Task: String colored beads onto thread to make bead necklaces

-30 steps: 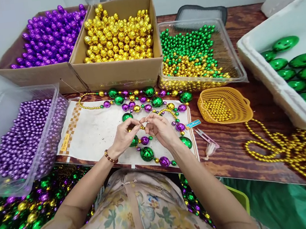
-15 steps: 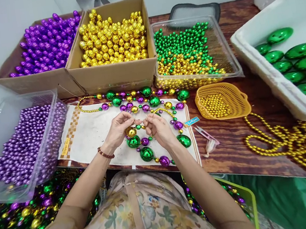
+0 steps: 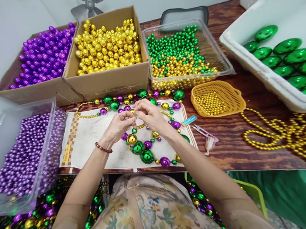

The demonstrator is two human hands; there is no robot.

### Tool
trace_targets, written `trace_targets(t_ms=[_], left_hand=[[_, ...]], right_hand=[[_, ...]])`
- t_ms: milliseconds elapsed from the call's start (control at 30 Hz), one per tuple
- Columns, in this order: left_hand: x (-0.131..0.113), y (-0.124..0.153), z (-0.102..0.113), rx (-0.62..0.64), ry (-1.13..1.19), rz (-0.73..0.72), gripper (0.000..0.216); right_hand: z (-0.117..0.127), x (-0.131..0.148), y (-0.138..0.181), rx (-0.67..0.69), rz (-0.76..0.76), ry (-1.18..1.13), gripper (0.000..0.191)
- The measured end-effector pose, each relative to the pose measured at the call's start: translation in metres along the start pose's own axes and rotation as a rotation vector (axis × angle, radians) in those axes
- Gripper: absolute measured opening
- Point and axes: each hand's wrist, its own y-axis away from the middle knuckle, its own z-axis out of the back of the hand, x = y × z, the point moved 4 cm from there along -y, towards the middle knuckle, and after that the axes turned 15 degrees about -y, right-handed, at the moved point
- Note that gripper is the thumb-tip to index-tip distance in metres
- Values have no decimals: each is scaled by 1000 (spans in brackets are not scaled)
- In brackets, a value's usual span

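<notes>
While left hand (image 3: 119,126) and right hand (image 3: 150,116) pinch its twelve o'clock end, the bead string (image 3: 147,156) seems light, floppy, best gripped between beads.

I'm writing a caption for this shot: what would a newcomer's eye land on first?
Probably the two cardboard boxes at the back, heaped with shiny purple beads and gold beads. Next, in the middle, the left hand and right hand pinching a bead strand of green, purple and gold over a white cloth. At far right, big green beads lie in a white tray.
</notes>
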Motion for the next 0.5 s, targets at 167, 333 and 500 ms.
trace_targets(t_ms=[167,333,500], left_hand=[[-4,1,3,-47,-66,-29,36],[-3,2,12,-109,-64,-31,35],[-6,3,18,-102,-159,-10,30]], right_hand=[[-4,-4,-16,109,-161,130,13],[7,0,-3,261,-384,36,16],[12,20,11,301,-267,285,18]])
